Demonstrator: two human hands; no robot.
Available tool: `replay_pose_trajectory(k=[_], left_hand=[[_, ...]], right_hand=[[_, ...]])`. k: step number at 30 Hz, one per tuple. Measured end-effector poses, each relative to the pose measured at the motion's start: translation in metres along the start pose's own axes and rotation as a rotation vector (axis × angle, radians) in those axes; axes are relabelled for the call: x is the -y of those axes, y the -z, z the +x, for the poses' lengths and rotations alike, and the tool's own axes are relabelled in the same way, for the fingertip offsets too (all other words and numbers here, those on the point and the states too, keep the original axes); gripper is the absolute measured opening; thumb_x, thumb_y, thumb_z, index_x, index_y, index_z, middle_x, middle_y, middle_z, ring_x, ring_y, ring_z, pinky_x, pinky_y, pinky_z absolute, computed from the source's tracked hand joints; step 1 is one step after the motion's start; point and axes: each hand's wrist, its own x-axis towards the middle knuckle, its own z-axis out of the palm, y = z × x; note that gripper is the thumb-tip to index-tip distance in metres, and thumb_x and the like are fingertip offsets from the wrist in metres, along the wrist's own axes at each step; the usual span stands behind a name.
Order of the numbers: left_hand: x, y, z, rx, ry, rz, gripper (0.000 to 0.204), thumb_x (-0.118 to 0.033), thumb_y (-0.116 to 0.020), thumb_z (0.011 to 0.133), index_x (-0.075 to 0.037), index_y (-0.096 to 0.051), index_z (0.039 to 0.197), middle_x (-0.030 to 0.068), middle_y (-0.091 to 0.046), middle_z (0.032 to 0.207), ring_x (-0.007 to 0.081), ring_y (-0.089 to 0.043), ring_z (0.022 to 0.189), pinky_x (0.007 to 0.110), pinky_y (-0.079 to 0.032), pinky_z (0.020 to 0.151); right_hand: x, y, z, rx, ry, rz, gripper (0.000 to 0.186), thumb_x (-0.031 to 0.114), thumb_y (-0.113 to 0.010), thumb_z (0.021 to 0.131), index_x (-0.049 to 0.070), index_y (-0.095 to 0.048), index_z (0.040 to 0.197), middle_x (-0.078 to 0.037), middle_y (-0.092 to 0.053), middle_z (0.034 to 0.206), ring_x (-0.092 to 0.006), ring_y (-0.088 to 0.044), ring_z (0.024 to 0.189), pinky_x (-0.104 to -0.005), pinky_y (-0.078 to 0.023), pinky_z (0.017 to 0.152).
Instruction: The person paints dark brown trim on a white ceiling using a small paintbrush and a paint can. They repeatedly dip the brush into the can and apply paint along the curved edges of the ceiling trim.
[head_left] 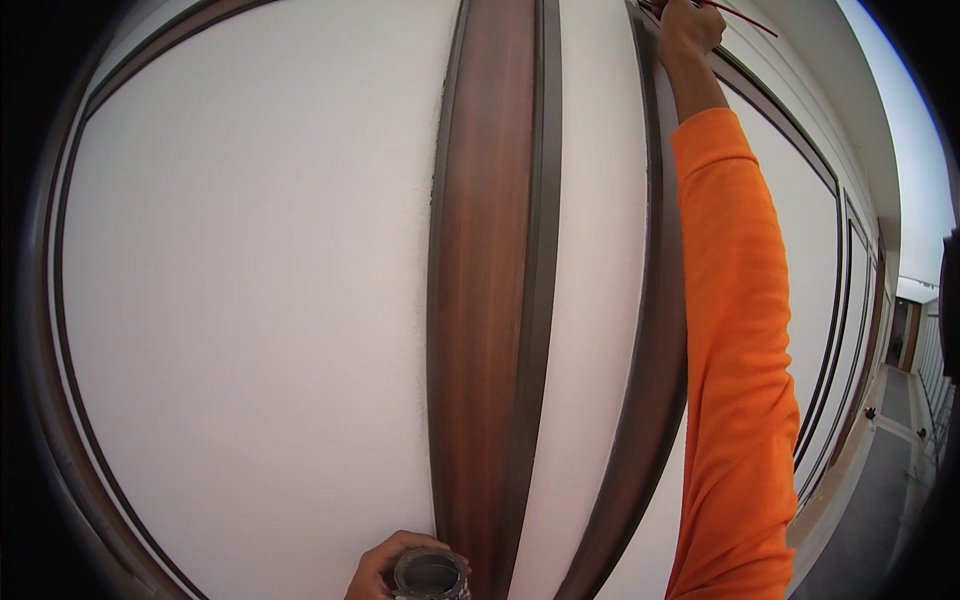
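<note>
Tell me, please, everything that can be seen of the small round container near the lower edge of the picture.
The small round container has an open, circular mouth with a greyish rim and a dark grey interior. It may be plastic or metal; I cannot tell which. Its mouth faces the camera, so little outer wall shows, and any contents are unclear. The left hand holds it from its left and far side, in front of the brown wood-look strip's lower end.
</note>
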Motion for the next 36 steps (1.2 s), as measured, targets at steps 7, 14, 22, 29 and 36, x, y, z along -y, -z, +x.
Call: replay_pose_trajectory(k=[7,14,22,29,36], left_hand=[[0.002,0.002,-0.003,-0.031,-0.070,-0.022,0.093,-0.044,-0.096,0.062,-0.003,-0.054,0.133,0.0093,-0.067,0.122,0.0188,-0.064,0.112,0.034,-0.051,0.099],[0.004,0.001,0.001,-0.062,-0.061,0.027,0.092,-0.043,-0.096,0.062,-0.003,-0.054,0.133,0.0089,-0.066,0.122,0.0186,-0.064,0.113,0.034,-0.051,0.100],[0.005,0.001,-0.002,-0.086,-0.061,0.063,0.092,-0.042,-0.096,0.062,-0.003,-0.054,0.134,0.0085,-0.066,0.122,0.0183,-0.064,0.113,0.034,-0.050,0.100],[0.008,-0.003,-0.001,-0.094,-0.056,0.083,0.091,-0.041,-0.096,0.062,-0.004,-0.054,0.134,0.0081,-0.066,0.122,0.0180,-0.063,0.113,0.034,-0.050,0.100],[0.010,-0.007,-0.001,-0.101,-0.052,0.096,0.091,-0.040,-0.096,0.062,-0.004,-0.054,0.134,0.0078,-0.066,0.122,0.0177,-0.063,0.113,0.034,-0.050,0.100]], right_hand=[[-0.019,-0.010,0.010,-0.174,0.119,-0.466,0.039,0.034,-0.071,0.090,-0.004,-0.072,0.099,-0.022,-0.075,0.100,-0.0373,-0.072,0.096,-0.0438,-0.054,0.090],[-0.036,-0.010,0.019,-0.187,0.167,-0.535,0.038,0.033,-0.069,0.090,-0.003,-0.072,0.101,-0.024,-0.074,0.101,-0.0400,-0.071,0.100,-0.0454,-0.053,0.092],[-0.025,-0.013,0.006,-0.153,0.140,-0.474,0.033,0.029,-0.067,0.091,-0.003,-0.071,0.100,-0.023,-0.074,0.103,-0.0400,-0.070,0.101,-0.0466,-0.053,0.093],[-0.028,-0.010,0.010,-0.154,0.137,-0.505,0.032,0.029,-0.066,0.094,-0.001,-0.071,0.101,-0.022,-0.074,0.102,-0.0389,-0.071,0.099,-0.0465,-0.055,0.089],[-0.032,-0.007,0.015,-0.221,0.088,-0.505,0.038,0.034,-0.069,0.089,-0.001,-0.073,0.103,-0.022,-0.074,0.104,-0.0368,-0.072,0.099,-0.0461,-0.057,0.092]])
